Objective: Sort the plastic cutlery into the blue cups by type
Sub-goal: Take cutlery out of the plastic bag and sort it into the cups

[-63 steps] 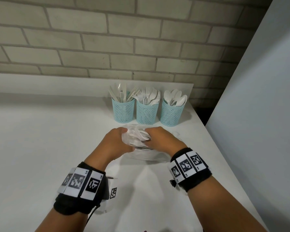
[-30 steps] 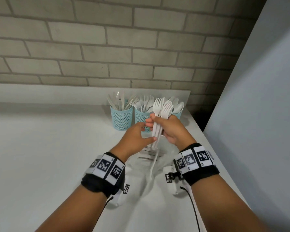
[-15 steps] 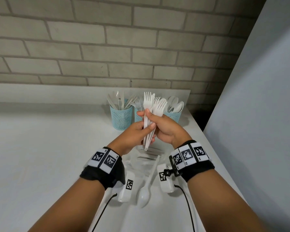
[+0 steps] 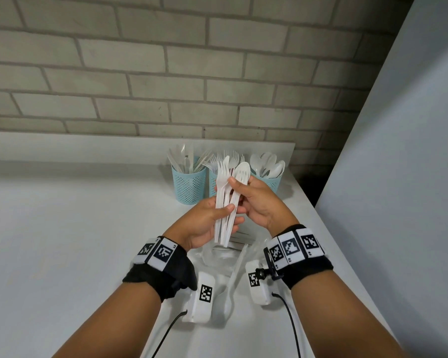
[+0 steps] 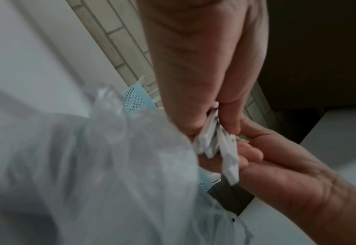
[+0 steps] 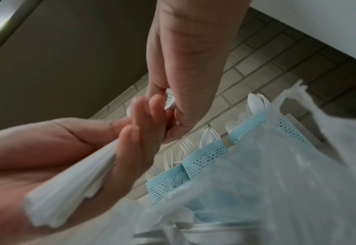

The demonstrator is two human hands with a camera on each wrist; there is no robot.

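I hold a bundle of white plastic forks (image 4: 226, 202) upright above the table, in front of the middle cup. My left hand (image 4: 233, 214) grips the handles, thumb across them. My right hand (image 4: 239, 192) pinches the bundle just below the fork heads. Three blue mesh cups stand at the back: the knife cup (image 4: 189, 187), the fork cup (image 4: 212, 184) partly hidden by the bundle, and the spoon cup (image 4: 270, 183). The left wrist view shows the handle ends (image 5: 215, 147) between both hands. The right wrist view shows the handles (image 6: 68, 190) lying in my left palm.
A crumpled clear plastic bag (image 4: 217, 257) lies on the white table (image 4: 62, 241) under my hands, with cutlery in it. A loose white spoon (image 4: 230, 288) lies between my wrists. A brick wall stands behind the cups; a grey panel (image 4: 398, 177) bounds the right.
Both hands came up out of the bag with a bundle of forks. In the last half-second the bundle dropped slightly and my left thumb settled across the handles.
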